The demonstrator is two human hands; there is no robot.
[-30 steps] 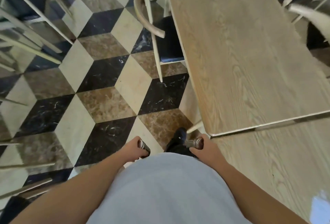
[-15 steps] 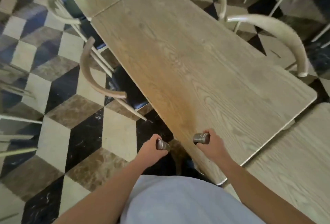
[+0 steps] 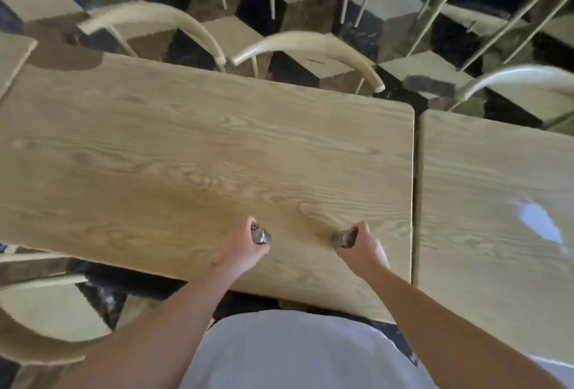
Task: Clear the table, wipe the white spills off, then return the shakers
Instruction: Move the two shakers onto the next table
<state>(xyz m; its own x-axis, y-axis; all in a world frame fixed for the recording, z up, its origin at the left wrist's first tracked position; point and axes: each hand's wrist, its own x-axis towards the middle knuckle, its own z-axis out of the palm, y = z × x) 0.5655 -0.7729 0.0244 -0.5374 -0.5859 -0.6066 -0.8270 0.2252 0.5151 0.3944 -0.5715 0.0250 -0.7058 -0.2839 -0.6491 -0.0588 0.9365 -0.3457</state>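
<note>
Shakers: one with holed metal cap (image 3: 259, 233) gripped in left hand (image 3: 245, 250); second shaker (image 3: 343, 238) gripped in right hand (image 3: 362, 249); both over the wooden surface (image 3: 186, 152), near its front edge.

I see a light wooden table (image 3: 192, 152) with strong grain running along its length, its top bare as far as I can tell. Its right edge, rounded at the far corner, sits just beside a second table (image 3: 484, 171) of the same wood, with a thin dark gap between them. On that second table, a pale bluish-white patch (image 3: 539, 221) lies near its near right part.
</note>
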